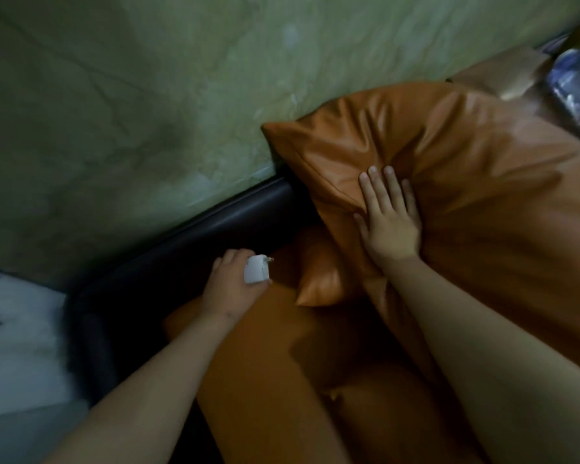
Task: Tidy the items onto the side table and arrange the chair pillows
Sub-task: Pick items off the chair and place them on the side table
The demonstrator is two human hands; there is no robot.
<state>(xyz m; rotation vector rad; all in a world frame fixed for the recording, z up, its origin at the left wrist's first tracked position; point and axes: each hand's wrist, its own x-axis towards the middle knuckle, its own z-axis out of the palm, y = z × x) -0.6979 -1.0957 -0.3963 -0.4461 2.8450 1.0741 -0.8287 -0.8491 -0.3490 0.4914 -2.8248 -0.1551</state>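
Your right hand (pixel 389 220) lies flat, fingers spread, pressing on the big orange pillow (pixel 449 182) that leans against the green wall (pixel 148 95). Your left hand (pixel 230 286) is wrapped around a small white charger plug (pixel 257 270), one prong poking out, held just above the chair's dark armrest (pixel 195 236). A smaller orange pillow (pixel 318 279) sits half tucked under the big one, so its far side is hidden. Below, the orange seat cushion (pixel 268 380) runs off the bottom edge. Top right, something shiny and plastic-wrapped (pixel 573 82) is cut off and too blurred to name. The pale patch at the left (pixel 17 343) is blurred too.
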